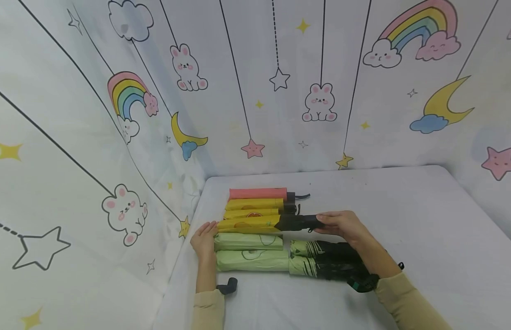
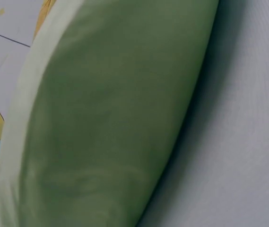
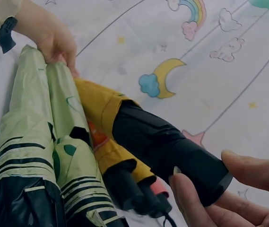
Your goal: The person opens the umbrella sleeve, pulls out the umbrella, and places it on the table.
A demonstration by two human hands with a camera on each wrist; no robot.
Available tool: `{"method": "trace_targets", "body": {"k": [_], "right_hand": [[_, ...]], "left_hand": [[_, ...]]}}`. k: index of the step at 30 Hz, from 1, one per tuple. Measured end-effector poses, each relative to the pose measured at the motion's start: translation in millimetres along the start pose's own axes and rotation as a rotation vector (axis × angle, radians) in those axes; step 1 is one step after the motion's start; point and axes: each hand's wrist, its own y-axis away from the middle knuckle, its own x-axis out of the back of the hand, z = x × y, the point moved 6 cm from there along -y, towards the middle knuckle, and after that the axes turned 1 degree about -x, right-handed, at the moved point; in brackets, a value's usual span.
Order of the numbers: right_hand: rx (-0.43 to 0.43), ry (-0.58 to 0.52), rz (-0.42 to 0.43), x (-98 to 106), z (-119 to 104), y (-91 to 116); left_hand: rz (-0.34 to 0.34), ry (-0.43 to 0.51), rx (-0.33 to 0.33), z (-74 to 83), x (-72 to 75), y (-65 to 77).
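Observation:
My right hand (image 1: pixel 342 225) pinches the black handle end of a folded yellow umbrella (image 1: pixel 249 224) between thumb and fingers. In the right wrist view its black handle (image 3: pixel 167 142) tilts up toward the camera. My left hand (image 1: pixel 203 238) touches the umbrella's far left end with extended fingers. Just in front lie two folded light green umbrellas (image 1: pixel 253 260) with an avocado print. Green-and-black striped umbrellas (image 1: pixel 304 266) lie against their right ends, partly hidden by my right forearm. A green umbrella (image 2: pixel 110 113) fills much of the left wrist view.
Behind the held umbrella, two more yellow umbrellas (image 1: pixel 255 203) and a pink umbrella (image 1: pixel 257 194) lie side by side, handles to the right. All rest on a white-covered table (image 1: pixel 403 206). Patterned cloth walls (image 1: pixel 239 91) rise at the back and sides.

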Motion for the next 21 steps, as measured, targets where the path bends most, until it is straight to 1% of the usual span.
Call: {"method": "trace_targets", "body": {"k": [7,17,21], "right_hand": [[0.003,-0.005,0.002,1.0,-0.5,1.6],[-0.004,-0.008,0.019,6.9,-1.0,6.2],[-0.011,-0.013,0.019,9.2,-1.4,9.4]], "left_hand": [[-0.008,0.002,0.017,-0.6,-0.6,-0.2],[0.01,-0.001,-0.004,0.7,0.3,0.4],[0.007,-0.007,0.004,0.1,0.8,0.6]]}}
